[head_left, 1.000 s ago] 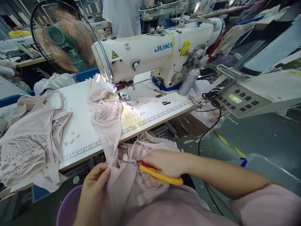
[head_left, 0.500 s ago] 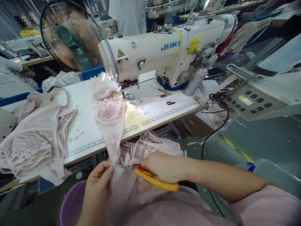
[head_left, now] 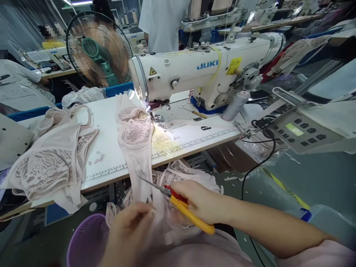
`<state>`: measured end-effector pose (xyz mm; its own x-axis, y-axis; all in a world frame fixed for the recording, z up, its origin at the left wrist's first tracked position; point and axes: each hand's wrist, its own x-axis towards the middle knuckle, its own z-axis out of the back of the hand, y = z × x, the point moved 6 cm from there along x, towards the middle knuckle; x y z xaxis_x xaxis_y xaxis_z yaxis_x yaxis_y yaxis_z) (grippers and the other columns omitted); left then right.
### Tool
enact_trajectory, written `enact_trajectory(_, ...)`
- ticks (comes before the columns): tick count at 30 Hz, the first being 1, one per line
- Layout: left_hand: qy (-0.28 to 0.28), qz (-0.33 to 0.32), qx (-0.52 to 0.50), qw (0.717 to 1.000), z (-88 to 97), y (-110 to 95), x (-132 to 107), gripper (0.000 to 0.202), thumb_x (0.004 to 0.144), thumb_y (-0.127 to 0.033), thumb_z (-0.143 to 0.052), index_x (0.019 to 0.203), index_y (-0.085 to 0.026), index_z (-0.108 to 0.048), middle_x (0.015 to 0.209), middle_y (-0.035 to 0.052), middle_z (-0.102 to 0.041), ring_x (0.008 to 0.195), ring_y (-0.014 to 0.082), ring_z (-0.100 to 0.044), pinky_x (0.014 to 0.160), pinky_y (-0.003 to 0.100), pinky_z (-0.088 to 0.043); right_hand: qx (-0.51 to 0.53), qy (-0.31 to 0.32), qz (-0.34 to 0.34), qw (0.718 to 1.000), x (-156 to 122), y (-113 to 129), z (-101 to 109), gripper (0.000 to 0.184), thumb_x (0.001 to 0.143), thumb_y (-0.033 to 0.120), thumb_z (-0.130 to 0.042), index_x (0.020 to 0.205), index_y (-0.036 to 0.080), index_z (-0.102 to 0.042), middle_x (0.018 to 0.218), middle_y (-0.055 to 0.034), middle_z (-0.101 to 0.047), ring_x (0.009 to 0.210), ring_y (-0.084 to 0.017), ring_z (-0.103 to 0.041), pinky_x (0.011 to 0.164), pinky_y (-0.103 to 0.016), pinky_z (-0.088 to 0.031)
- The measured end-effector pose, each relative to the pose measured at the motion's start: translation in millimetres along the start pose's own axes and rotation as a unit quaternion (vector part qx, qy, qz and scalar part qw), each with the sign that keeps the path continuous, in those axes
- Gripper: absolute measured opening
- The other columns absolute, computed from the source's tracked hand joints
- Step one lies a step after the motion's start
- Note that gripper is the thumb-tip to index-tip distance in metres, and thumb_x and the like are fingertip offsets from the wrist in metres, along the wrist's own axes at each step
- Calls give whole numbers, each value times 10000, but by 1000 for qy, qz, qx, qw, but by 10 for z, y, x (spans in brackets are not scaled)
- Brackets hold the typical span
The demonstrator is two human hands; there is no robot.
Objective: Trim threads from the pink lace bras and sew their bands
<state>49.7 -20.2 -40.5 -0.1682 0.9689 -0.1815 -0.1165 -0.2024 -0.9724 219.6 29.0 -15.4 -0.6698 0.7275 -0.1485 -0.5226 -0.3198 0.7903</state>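
Note:
My right hand (head_left: 198,200) is closed around scissors (head_left: 191,217) with yellow and red handles. Their blades point up and left, lying over the pale pink strap fabric of a bra (head_left: 135,131). The bra's lace cups rest under the sewing machine's (head_left: 178,70) needle area, and its bands hang over the table's front edge. My left hand (head_left: 130,230), smeared by motion, is just below the blade tips with thumb and fingers pinched together. What lies between those fingertips is too blurred to make out. More pale lace garments (head_left: 191,176) hang below the table edge, behind my right hand.
A stack of lace bras (head_left: 52,159) lies on the table's left, beside small fabric scraps (head_left: 98,156). A purple basket (head_left: 86,237) stands below. A thread cone (head_left: 236,105) and a control panel (head_left: 300,129) are at right. Behind are a fan (head_left: 97,52) and people.
My left hand has moved down and away from the blade tips, off the strap it was pinching. The scissors have come off that spot, still in my right hand. The camera view has tilted up.

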Motion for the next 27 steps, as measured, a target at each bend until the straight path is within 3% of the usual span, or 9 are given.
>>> enact_trajectory(6,138,11,-146,980,-395,-137,-301,204,714,-370,-695,747,-217,-563,728,30,-658,670,147,-605,612,237,-446,166,78,127,975,-94,276,-144,236,770,329,-505,647,197,-352,580,52,-350,508,-78,-312,453,-193,-277)
enact_trajectory(8,185,-24,-106,977,-410,-107,-303,148,781,-340,-621,795,-223,-532,791,47,-668,707,151,-617,611,237,-449,176,86,135,971,-123,272,-166,189,773,284,-481,664,198,-351,577,57,-342,497,-74,-309,449,-187,-283)
enact_trajectory(10,215,-99,27,971,-365,-45,-284,76,830,-282,-526,885,-231,-534,840,70,-673,743,171,-628,625,260,-462,145,65,129,979,-156,210,-126,192,773,267,-477,657,200,-339,573,55,-343,501,-77,-312,459,-194,-285)
enact_trajectory(12,190,-206,203,938,-268,-3,-262,186,828,-218,-454,986,-230,-553,878,88,-682,773,204,-637,668,306,-478,92,19,117,989,-203,119,-14,237,784,279,-482,634,201,-316,571,47,-353,512,-86,-325,476,-211,-290)
enact_trajectory(14,131,-280,352,883,-152,5,-240,255,803,-180,-434,1009,-222,-579,864,86,-693,756,231,-640,677,345,-485,47,-31,113,992,-265,41,143,259,808,282,-472,620,201,-313,560,43,-353,511,-94,-338,489,-226,-296)
enact_trajectory(17,105,-302,479,817,-30,-26,-197,216,811,-157,-429,917,-195,-614,807,73,-700,724,240,-645,661,359,-495,4,-91,94,991,-350,-62,368,244,843,269,-429,627,200,-342,558,39,-347,502,-97,-336,490,-234,-297)
enact_trajectory(19,115,-310,509,795,12,-86,-181,208,837,-173,-421,871,-190,-626,791,63,-704,713,228,-648,656,343,-496,-22,-106,64,992,-376,-147,453,269,857,292,-404,618,203,-321,556,37,-330,497,-99,-316,478,-234,-286)
enact_trajectory(24,126,-338,473,804,37,-217,-175,247,872,-254,-420,845,-220,-664,751,37,-703,663,185,-644,599,278,-477,-120,-118,14,986,-362,-366,489,338,842,374,-421,596,209,-258,550,34,-332,505,-102,-297,476,-238,-256)
enact_trajectory(27,140,-348,443,814,-7,-273,-179,264,878,-275,-422,843,-224,-678,721,38,-694,630,165,-635,557,247,-467,-142,-179,-4,973,-342,-388,519,374,815,376,-473,584,213,-228,547,29,-344,511,-107,-297,484,-242,-270)
